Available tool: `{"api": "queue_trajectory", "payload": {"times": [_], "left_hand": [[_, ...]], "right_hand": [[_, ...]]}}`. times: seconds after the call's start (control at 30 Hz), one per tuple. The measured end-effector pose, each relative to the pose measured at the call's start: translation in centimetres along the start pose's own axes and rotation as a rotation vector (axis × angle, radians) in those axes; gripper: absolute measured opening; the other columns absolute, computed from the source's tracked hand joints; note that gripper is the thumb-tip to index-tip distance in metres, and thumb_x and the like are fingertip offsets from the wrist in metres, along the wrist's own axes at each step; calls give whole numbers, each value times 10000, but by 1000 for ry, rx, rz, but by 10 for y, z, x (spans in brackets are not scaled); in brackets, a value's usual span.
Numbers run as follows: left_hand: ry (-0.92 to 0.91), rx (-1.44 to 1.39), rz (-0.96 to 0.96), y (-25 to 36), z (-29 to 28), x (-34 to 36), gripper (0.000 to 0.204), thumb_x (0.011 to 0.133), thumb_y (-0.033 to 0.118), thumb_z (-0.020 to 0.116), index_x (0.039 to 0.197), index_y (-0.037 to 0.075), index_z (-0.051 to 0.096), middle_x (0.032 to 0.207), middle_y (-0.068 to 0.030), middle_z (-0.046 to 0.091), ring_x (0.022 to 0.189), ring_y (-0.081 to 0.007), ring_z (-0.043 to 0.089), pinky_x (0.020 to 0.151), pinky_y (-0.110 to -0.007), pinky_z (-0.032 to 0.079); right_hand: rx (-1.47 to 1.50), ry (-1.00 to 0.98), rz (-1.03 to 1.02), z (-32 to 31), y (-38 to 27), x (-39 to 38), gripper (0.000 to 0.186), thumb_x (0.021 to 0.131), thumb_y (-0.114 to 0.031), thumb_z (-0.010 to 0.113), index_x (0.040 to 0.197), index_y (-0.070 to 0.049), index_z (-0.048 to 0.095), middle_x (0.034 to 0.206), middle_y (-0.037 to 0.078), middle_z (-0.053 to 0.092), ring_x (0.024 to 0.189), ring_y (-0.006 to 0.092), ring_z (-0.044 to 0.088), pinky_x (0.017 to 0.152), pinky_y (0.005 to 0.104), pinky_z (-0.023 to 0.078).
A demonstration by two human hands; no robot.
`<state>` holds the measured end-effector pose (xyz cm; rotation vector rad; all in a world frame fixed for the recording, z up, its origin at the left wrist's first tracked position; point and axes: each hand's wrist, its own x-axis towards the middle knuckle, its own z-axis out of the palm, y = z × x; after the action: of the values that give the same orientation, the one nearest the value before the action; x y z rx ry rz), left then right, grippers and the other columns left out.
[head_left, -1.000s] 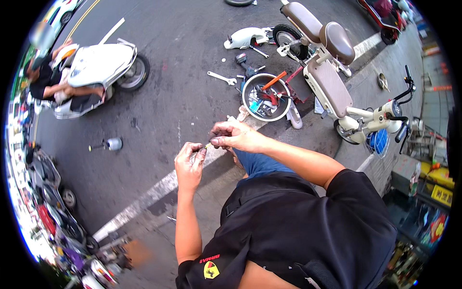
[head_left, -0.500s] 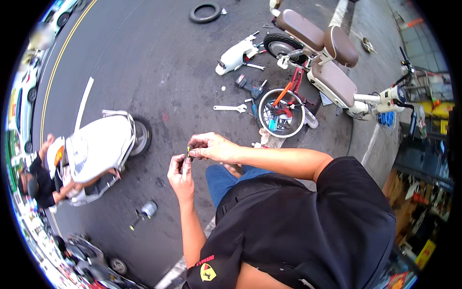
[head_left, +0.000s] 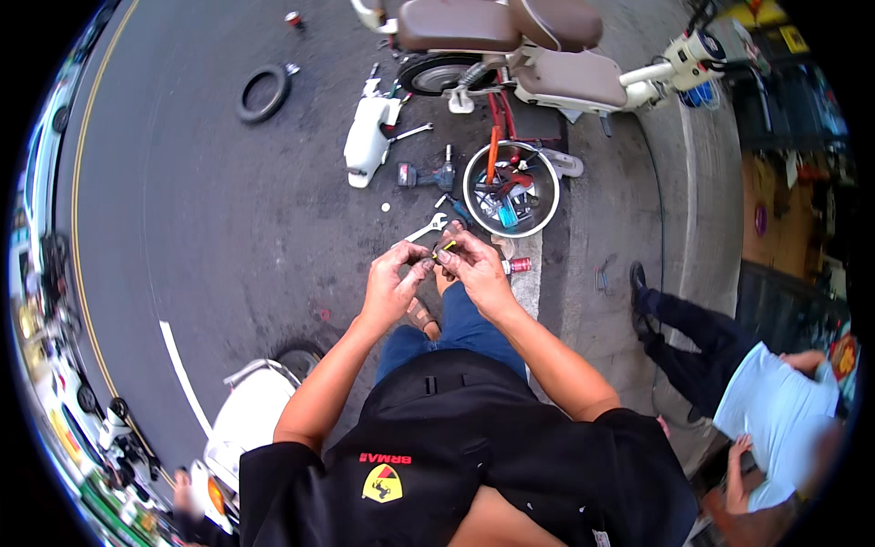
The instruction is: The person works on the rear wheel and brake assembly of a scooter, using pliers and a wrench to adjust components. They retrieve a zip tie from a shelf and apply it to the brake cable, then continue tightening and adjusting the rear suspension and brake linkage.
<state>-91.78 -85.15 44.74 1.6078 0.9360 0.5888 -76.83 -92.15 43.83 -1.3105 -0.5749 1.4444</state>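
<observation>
In front of my knees both my hands meet, fingertips pinched together around a small, thin yellow-green piece (head_left: pixel 448 246). My left hand (head_left: pixel 394 281) is closed, its thumb and fingers at the piece's lower end. My right hand (head_left: pixel 478 276) is closed on the piece too, with the yellow end showing beyond its fingers. What kind of part it is, and its inner end, I cannot make out. Dark smudges mark the fingers. Just beyond the hands an adjustable wrench (head_left: pixel 424 228) lies on the asphalt.
A round metal bowl (head_left: pixel 550 190) of tools stands ahead, beside a cordless driver (head_left: pixel 426 174) and white body panel (head_left: pixel 366 146). Behind is a white bike with brown seats (head_left: pixel 460 25). A tyre (head_left: pixel 284 85) lies left, a scooter (head_left: pixel 251 410) stands lower left, a person (head_left: pixel 770 392) at right.
My view has turned to the right, so the scene has swung round. Both hands still pinch the yellow-green piece, now in front of my knees. A person in light blue has appeared at the right.
</observation>
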Motion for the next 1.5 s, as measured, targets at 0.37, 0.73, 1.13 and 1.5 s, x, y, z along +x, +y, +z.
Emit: {"api": "queue_trajectory", "payload": {"times": [0.37,0.73,1.13,1.5], "left_hand": [[-266,259,-20,-243,100,139,128,782,113,582,882,36,601,773,-140,627,707,-307,614,654,-372,489],[-537,-147,-374,-164,48,130,141,830,102,591,928,0,598,829,-117,635,756,-205,622,699,-307,491],[-305,-328,-886,-373,26,243,141,904,145,511,954,25,564,767,-17,581,662,-106,542,608,-246,463],[-247,-1522,-580,-602,242,522,398,833,365,524,1146,122,557,1158,-99,579,1124,-319,504,947,-468,403]], "right_hand": [[-162,705,-58,-124,-25,54,115,869,-39,561,975,-2,537,816,36,576,665,84,525,596,238,452],[12,817,90,-101,8,184,179,856,9,556,1005,10,456,849,83,579,717,124,563,646,257,461],[-107,764,-274,-212,141,388,140,850,-64,606,958,10,556,776,13,559,686,77,545,635,221,448],[-375,770,-767,-300,224,477,116,861,-57,584,966,-17,555,784,10,571,683,66,535,634,209,439]]}}
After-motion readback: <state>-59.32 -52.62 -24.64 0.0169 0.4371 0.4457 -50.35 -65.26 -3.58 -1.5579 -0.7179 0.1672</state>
